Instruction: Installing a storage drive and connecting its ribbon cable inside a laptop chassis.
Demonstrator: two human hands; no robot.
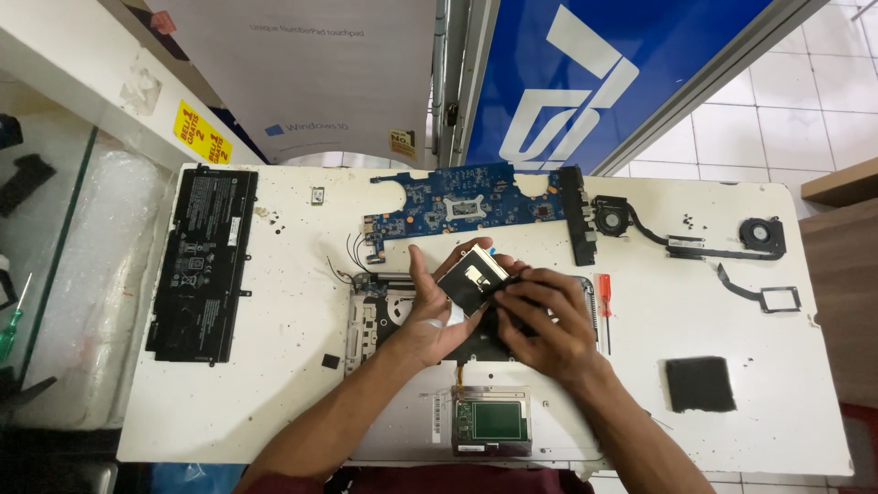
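Left hand (430,316) cups flat drive module (474,277), held above open laptop chassis (402,430) | right hand (549,320) pinches its black flex strip at near edge | risk: tugging tears strip; slip drops module onto chassis beneath palms | red screwdriver (604,297) just right of right hand

Batt pack (203,263) far left; mobo (466,206) top ctr; red screwdriver (604,306); black pad (700,383) right.

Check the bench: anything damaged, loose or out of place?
Nothing looks broken. The silver laptop base lies opened up, with its blue motherboard, flat black battery pack and two black cooling fans spread over the scuffed white table. Tiny dark screws lie scattered loose. Both hands hold a small silver-and-black square part.
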